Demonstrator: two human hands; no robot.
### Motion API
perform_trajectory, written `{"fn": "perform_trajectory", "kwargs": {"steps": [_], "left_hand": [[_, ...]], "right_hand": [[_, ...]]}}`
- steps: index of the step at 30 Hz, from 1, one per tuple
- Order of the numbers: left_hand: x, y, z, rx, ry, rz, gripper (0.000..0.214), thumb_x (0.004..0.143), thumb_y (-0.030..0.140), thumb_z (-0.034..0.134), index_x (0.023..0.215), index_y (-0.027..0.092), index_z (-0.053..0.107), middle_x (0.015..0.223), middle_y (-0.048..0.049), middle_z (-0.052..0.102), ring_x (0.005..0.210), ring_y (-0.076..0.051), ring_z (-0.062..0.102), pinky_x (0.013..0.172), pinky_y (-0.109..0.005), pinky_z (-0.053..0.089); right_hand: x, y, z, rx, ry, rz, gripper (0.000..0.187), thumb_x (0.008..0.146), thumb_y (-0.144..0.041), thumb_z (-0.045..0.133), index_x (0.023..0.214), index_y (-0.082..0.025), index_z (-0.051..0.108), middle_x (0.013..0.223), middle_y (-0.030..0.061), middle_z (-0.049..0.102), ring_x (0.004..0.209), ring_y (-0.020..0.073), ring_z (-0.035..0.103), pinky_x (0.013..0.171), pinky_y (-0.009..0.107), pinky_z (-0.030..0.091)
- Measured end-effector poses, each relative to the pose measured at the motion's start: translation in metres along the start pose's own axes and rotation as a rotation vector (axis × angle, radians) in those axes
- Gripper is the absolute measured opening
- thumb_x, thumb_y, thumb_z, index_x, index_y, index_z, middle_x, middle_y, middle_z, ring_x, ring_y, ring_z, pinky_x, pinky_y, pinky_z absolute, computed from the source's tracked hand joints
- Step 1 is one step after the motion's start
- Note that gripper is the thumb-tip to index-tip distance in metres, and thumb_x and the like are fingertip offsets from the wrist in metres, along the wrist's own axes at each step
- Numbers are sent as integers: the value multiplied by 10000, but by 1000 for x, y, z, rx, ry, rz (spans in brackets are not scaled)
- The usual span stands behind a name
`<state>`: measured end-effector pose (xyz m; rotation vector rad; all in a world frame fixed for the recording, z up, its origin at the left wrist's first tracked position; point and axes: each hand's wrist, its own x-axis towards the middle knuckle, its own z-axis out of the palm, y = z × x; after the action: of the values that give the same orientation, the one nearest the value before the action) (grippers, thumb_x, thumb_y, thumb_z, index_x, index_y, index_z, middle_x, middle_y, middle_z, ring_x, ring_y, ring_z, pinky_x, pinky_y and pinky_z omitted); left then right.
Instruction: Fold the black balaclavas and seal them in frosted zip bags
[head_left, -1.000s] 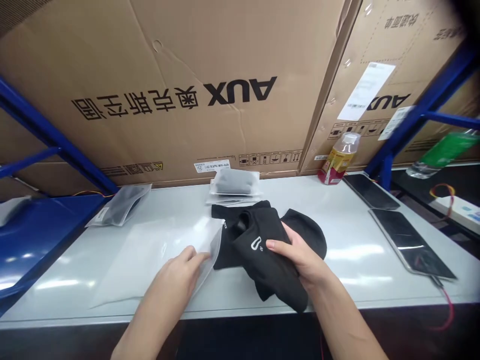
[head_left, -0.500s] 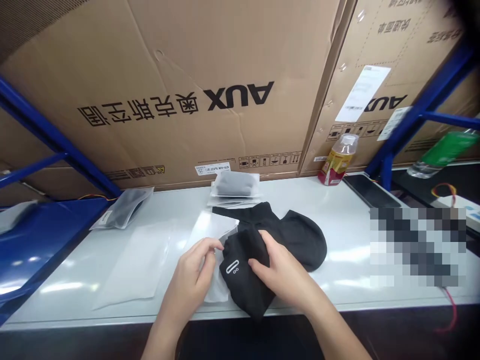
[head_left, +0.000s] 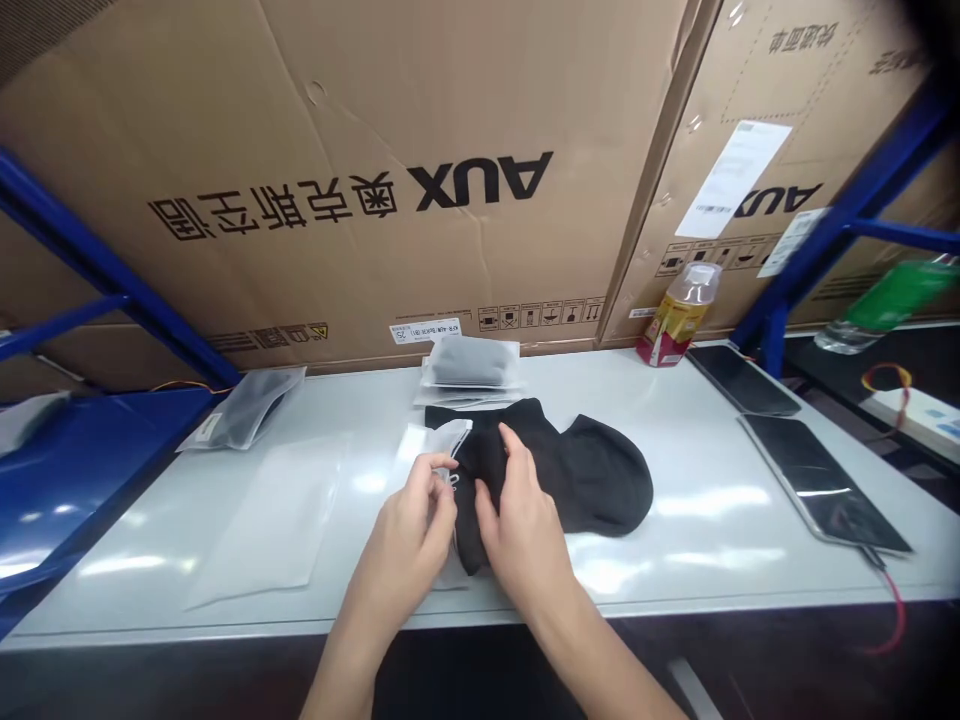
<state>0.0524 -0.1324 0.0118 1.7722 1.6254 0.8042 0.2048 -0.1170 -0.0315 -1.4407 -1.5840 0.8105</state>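
Left hand (head_left: 409, 530) is at the near edge of the desk (head_left: 697, 545), approx. mid-width. Its fingers are curled, w/ thumb and fingertips pinched on the open mouth of a clear bag (head_left: 437, 447). Right hand (head_left: 521, 520) is just beside it, touching or nearly so. Its fingers are bent over the bunched left end of the black sock (head_left: 592, 475), thumb against that end's edge, gripping the fabric.

The sock lies directly under and beyond the right hand. Its held end sits at the bag mouth btwn the two hands, and the rest spreads flat toward the desk's right side. A white logo on it peeks out btwn the hands. Can't tell how far the fabric is inside the bag.

Elsewhere:
- A flat empty bag (head_left: 274, 520) lies left of the left hand, apart from it.
- A stack of packed bags (head_left: 469, 365) sits at the far edge, just past the sock.
- One more packed bag (head_left: 240, 420) is toward the far left corner.
- A bottle (head_left: 679, 320) stands at the far edge, right of ctr.
- Two phones (head_left: 817, 480) lie along the right edge.
- Cardboard boxes (head_left: 337, 150) stand behind the desk.
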Motion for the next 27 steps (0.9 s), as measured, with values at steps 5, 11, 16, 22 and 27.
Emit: {"fn": "perform_trajectory", "kwargs": {"steps": [5, 11, 16, 22, 27], "left_hand": [[1, -7, 5, -58, 58, -20, 320, 1046, 403, 434, 1344, 302, 493, 715, 55, 548, 611, -183, 572, 601, -292, 486], [-1, -10, 2, -159, 52, -49, 367, 1045, 424, 462, 1372, 267, 513, 698, 60, 501, 645, -175, 534, 648, -288, 476], [6, 0, -1, -295, 38, -99, 371, 1022, 432, 504, 1345, 251, 533, 681, 64, 475, 616, -161, 466, 601, -264, 425], [11, -3, -2, -326, 77, -98, 370, 1038, 400, 488, 1376, 252, 508, 708, 58, 505, 643, -155, 498, 634, -264, 448], [5, -14, -1, -227, 89, -45, 353, 1066, 391, 485, 1399, 279, 523, 830, 23, 611, 794, -168, 632, 793, -294, 545]], "right_hand": [[-6, -1, -14, -200, 31, -296, 532, 1033, -302, 522, 1559, -265, 452, 1612, 166, 431, 1474, 387, 451, 1129, 584, 460], [1, 13, -59, -473, -473, -653, 620, 898, -346, 766, 1487, -342, 573, 1705, 29, 383, 1615, 454, 102, 1233, 702, 219], [8, 3, -35, -639, -283, -573, 488, 883, -148, 678, 1359, -256, 684, 1505, 102, 616, 1443, 426, 437, 1012, 550, 476], [4, -9, -15, -751, -356, -754, 386, 930, -136, 579, 1296, -135, 703, 1382, 157, 676, 1358, 403, 499, 929, 520, 508], [15, -5, -51, -643, -613, -866, 697, 865, -240, 649, 1533, -114, 496, 1609, 140, 507, 1554, 423, 270, 1112, 600, 410]]}}
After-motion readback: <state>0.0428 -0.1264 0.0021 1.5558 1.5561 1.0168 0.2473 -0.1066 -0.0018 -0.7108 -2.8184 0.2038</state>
